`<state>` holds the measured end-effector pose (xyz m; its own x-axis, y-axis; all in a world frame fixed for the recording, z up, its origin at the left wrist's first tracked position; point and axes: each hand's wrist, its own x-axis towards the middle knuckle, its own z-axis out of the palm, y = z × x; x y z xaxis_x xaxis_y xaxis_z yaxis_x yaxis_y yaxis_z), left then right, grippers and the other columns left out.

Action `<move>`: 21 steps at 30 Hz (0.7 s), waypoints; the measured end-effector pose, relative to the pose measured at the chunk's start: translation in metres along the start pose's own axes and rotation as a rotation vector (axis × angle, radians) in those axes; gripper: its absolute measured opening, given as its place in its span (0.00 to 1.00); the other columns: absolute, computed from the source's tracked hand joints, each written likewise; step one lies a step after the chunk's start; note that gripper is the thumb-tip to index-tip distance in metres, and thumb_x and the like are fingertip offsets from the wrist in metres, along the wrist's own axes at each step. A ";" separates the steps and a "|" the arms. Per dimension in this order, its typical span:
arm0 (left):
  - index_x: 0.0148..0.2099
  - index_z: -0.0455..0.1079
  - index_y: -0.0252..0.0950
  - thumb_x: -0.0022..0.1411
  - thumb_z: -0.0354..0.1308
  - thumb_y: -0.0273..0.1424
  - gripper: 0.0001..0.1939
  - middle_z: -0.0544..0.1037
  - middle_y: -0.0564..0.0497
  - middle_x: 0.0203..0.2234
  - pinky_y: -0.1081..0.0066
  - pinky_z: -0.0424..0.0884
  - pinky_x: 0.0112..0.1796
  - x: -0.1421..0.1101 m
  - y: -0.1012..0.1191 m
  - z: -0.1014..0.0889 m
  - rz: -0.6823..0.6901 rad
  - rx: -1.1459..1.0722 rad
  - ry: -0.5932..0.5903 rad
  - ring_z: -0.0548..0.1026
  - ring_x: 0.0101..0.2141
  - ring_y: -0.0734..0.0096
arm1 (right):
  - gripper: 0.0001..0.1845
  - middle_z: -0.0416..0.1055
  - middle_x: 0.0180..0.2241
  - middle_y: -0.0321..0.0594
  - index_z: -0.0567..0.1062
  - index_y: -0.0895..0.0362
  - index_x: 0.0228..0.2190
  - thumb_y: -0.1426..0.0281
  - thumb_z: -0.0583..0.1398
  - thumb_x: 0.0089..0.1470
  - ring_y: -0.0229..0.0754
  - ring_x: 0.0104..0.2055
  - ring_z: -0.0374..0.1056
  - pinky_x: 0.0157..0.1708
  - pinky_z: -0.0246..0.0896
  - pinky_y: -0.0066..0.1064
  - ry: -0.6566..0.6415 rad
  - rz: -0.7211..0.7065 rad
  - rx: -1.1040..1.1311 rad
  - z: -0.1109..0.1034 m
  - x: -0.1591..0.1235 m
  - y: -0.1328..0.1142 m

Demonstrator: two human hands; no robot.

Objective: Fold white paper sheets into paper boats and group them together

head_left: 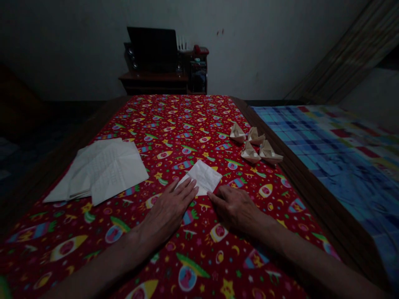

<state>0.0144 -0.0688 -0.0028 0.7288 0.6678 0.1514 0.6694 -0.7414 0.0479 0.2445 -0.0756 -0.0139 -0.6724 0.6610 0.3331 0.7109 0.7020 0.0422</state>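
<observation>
A small folded sheet of white paper (204, 175) lies on the red patterned cloth in front of me. My left hand (177, 197) rests flat with its fingers stretched over the paper's left part, pressing it down. At the lower right edge, my right hand (232, 203) has its fingers curled in, with the fingertips at the paper's corner; the thumb is mostly hidden. Several folded paper boats (250, 153) stand in a cluster at the right. To the left lies a fanned pile of pale paper sheets (114, 166), with faint print showing on some.
The red cloth (174, 120) with rocket and star prints covers a long table with a dark brown border (324, 211). Beyond its far end stand a black monitor (152, 47) and speakers on a small desk (152, 79). A blue checked cloth (299, 133) spreads at the right.
</observation>
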 end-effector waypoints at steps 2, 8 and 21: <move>0.60 0.57 0.31 0.53 0.44 0.17 0.30 0.61 0.42 0.60 0.54 0.50 0.59 -0.003 -0.001 0.000 0.003 -0.002 -0.003 0.55 0.61 0.61 | 0.12 0.65 0.27 0.41 0.72 0.58 0.39 0.74 0.52 0.54 0.38 0.26 0.54 0.23 0.42 0.30 -0.001 -0.005 -0.004 -0.001 -0.004 0.000; 0.60 0.57 0.32 0.57 0.45 0.19 0.28 0.61 0.43 0.59 0.53 0.48 0.59 -0.003 -0.005 0.007 0.023 -0.021 0.002 0.55 0.60 0.59 | 0.12 0.66 0.27 0.40 0.73 0.57 0.39 0.73 0.52 0.55 0.37 0.26 0.58 0.24 0.48 0.28 0.004 0.078 0.120 -0.006 -0.010 0.004; 0.60 0.57 0.35 0.59 0.47 0.20 0.26 0.63 0.44 0.58 0.52 0.51 0.58 0.001 -0.009 -0.002 0.042 -0.021 -0.015 0.58 0.59 0.58 | 0.18 0.71 0.33 0.45 0.69 0.60 0.48 0.64 0.53 0.58 0.42 0.33 0.65 0.32 0.55 0.29 -0.024 0.388 0.218 0.004 0.039 0.048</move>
<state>0.0090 -0.0616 -0.0012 0.7581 0.6370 0.1394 0.6353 -0.7697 0.0626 0.2515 -0.0150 -0.0028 -0.3709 0.8907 0.2628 0.8533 0.4385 -0.2820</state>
